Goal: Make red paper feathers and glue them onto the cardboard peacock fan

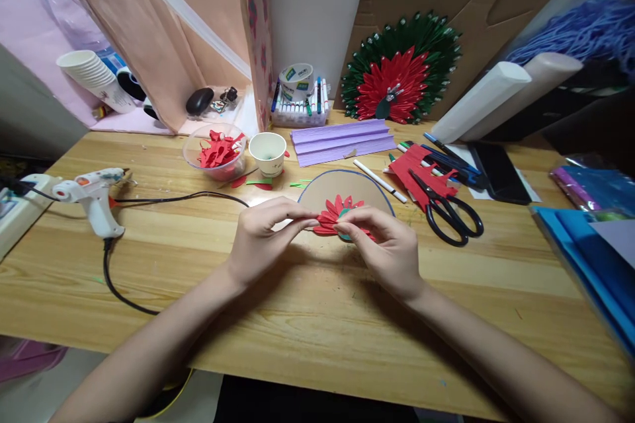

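Observation:
A tan cardboard disc (342, 180) with a blue edge lies on the table before me, its near part hidden by my hands. Red paper petals (338, 205) fan out on its near half around a green paper piece (346, 235). My left hand (262, 238) is closed, thumb and fingers pinching the tip of a red petal at the fan's left side. With thumb and forefinger together, my right hand (384, 244) pinches at the green piece in the fan's middle; its fingertips cover part of it.
A white glue gun (94, 201) with a black cord lies left. Behind are a bowl of red scraps (217, 152), a paper cup (268, 153) and purple crepe paper (342, 142). Black scissors (451, 215) rest on red paper at right. A red-green feathered peacock fan (401, 69) leans behind.

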Demonstrator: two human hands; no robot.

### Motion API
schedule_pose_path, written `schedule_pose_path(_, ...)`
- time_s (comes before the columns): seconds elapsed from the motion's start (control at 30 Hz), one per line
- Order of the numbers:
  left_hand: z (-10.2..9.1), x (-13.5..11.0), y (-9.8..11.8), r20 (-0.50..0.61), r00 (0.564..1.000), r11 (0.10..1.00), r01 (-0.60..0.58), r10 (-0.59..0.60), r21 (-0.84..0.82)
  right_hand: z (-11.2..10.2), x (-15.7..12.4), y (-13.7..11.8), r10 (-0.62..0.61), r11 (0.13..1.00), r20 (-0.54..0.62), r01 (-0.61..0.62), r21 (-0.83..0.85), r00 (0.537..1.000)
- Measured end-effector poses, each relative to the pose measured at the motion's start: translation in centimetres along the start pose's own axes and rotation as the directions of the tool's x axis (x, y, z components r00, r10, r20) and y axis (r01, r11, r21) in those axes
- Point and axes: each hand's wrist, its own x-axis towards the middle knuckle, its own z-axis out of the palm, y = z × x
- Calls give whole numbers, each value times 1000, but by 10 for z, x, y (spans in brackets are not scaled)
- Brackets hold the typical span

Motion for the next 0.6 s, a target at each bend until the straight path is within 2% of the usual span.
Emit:
schedule_pose_path(0.3, 0, -1, -3, 24, 989, 980, -148, 146, 132, -1, 2, -1, -6, 1000, -6, 6, -10, 1000)
schedule_pose_path(0.6, 2, -2, -6, 95, 969, 971, -234, 229, 51, 0, 0, -2, -3, 1000, 38, 4, -1, 999)
